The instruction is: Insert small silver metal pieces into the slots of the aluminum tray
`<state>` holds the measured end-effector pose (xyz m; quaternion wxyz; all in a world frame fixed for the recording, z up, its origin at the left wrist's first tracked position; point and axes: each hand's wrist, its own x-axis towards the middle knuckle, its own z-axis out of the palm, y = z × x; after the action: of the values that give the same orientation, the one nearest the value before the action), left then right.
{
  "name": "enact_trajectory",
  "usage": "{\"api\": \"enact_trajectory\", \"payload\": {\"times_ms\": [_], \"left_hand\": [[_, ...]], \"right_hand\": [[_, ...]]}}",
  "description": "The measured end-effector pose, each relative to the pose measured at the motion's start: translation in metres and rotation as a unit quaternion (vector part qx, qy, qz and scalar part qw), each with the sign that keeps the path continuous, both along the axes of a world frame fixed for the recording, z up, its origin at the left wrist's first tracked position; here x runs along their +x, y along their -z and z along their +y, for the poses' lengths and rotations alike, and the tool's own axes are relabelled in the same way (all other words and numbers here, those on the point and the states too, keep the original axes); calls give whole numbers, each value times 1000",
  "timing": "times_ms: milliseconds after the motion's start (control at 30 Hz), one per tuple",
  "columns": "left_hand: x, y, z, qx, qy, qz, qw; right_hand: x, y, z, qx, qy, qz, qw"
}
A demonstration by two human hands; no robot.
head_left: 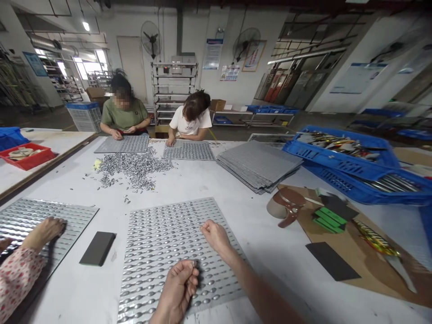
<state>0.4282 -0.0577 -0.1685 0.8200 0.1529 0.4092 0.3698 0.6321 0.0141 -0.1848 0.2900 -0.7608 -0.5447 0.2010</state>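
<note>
Small metal piece (193, 264), pinched between the thumb and forefinger of my left hand (178, 288), sits just above the near edge of the dimpled tray (168, 243); those fingers (192, 270) are pressed together on it, I judge so it can be dropped into one pocket at a time. My right hand (216, 236) rests on the tray further in, its fingers curled loosely into a fist, holding nothing I can see, probably steadying the sheet. The tray lies flat near the worktop's near edge, its pockets mostly filled. Left of it a dark block (98, 248) lies apart on bare worktop (270, 234), and beyond that a co-worker's hand (43, 231) rests on a second tray (30, 220). A loose pile of pieces (135, 167) lies toward the far edge, within reach across open surface. To the right, open room ends at a tape dispenser (286, 204) on cardboard (367, 265).
</note>
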Motion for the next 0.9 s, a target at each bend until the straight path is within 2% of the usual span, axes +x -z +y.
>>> {"api": "enact_trajectory", "payload": {"times_ms": [67, 133, 233, 267, 333, 433, 567, 600, 733, 800, 900], "left_hand": [[-2, -2, 2, -6, -10, -5, 1000], [-4, -4, 4, -5, -16, -9, 1000], [-1, -8, 5, 13, -12, -14, 1000], [1, -9, 4, 24, -8, -12, 1000], [7, -9, 3, 51, -2, 1, 999], [13, -4, 1, 97, -8, 40, 994], [15, 7, 0, 137, -27, 87, 986], [15, 9, 1, 138, -33, 93, 985], [13, 8, 1, 131, -41, 104, 985], [11, 5, 0, 132, -34, 100, 986], [9, 1, -2, 127, -22, 88, 988]], "right_hand": [[-5, -8, -14, 13, -13, 20, 1000], [-13, -20, -35, 20, -69, 79, 994], [-29, -38, -67, 8, -180, 226, 957], [-33, -44, -75, 3, -192, 265, 945], [-38, -50, -86, -8, -174, 306, 936], [-36, -45, -90, -46, -132, 354, 925], [-23, -20, -78, -128, -125, 426, 887], [-18, -14, -71, -133, -120, 412, 893], [1, 0, -34, -70, -51, 234, 968], [7, 1, -18, -47, -35, 179, 982], [12, 0, -3, -35, -44, 129, 990]]}}
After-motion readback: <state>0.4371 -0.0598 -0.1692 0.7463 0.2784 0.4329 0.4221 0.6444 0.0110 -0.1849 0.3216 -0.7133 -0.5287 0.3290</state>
